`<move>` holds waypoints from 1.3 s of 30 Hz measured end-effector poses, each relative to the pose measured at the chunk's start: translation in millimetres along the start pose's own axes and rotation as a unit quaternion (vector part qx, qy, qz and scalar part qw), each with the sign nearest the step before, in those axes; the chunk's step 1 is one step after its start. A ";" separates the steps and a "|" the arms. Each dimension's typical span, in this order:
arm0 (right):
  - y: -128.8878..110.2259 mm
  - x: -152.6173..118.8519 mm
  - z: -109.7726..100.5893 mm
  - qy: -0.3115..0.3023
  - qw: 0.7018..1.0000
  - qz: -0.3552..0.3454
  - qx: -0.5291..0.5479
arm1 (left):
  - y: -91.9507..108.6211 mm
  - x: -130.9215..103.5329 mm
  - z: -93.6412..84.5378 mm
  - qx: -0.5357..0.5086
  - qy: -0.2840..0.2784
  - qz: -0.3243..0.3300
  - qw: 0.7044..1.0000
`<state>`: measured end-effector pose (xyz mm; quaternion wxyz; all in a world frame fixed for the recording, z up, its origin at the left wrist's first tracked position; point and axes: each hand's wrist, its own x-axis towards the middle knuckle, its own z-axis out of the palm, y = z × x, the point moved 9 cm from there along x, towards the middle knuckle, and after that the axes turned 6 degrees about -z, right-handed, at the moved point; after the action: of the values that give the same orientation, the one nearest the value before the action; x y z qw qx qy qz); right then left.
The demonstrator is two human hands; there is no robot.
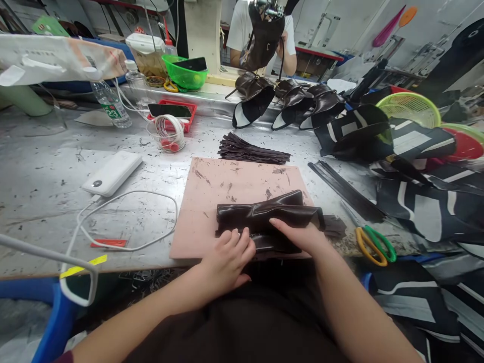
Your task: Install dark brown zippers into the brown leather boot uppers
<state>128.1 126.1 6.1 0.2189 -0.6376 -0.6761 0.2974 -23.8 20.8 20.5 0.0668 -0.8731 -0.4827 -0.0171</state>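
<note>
A folded dark brown leather piece (260, 214), glossy and creased, lies on the near half of a pink board (212, 186). My right hand (302, 237) grips its right part, thumb on top and the other fingers hidden beneath. At the near edge, my left hand (229, 257) presses its curled fingertips on the leather, with its thumb lower and apart. A darker flap of the leather shows between the two hands. From under its right end sticks out a bundle of dark strips (335, 227).
Scissors (372, 245) with yellow and green handles lie right of the board, near long dark strips (346, 191). A strip pile (251, 149) sits behind it. Left are a power bank (112, 173) and cable. Shoe uppers (253, 98) stand behind; a person (234, 35) works opposite.
</note>
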 end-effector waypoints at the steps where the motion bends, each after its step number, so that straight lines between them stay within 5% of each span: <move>1: 0.2 -1.2 -1.2 0.012 1.000 0.013 -0.019 | 0.5 -0.1 -0.5 0.004 0.002 0.004 1.000; 6: -14.8 -6.7 -0.6 0.014 0.994 0.074 -0.080 | -0.4 2.8 0.9 0.010 -0.014 -0.005 1.000; 19: -32.6 -5.0 12.7 -0.018 0.999 -0.005 -0.043 | 30.8 44.1 -4.8 0.011 -0.011 0.011 1.000; 25: -32.7 11.8 -1.0 -0.133 0.984 -0.106 0.060 | 35.1 47.1 1.7 0.003 -0.038 0.011 0.999; 39: -32.2 34.0 -10.7 -0.059 0.985 -0.149 -0.061 | 34.9 62.0 -0.4 -0.008 -0.080 0.006 0.997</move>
<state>108.6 160.8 33.0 0.1807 -0.5231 -0.7923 0.2567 38.8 54.5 23.2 0.0210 -0.8748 -0.4814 0.0492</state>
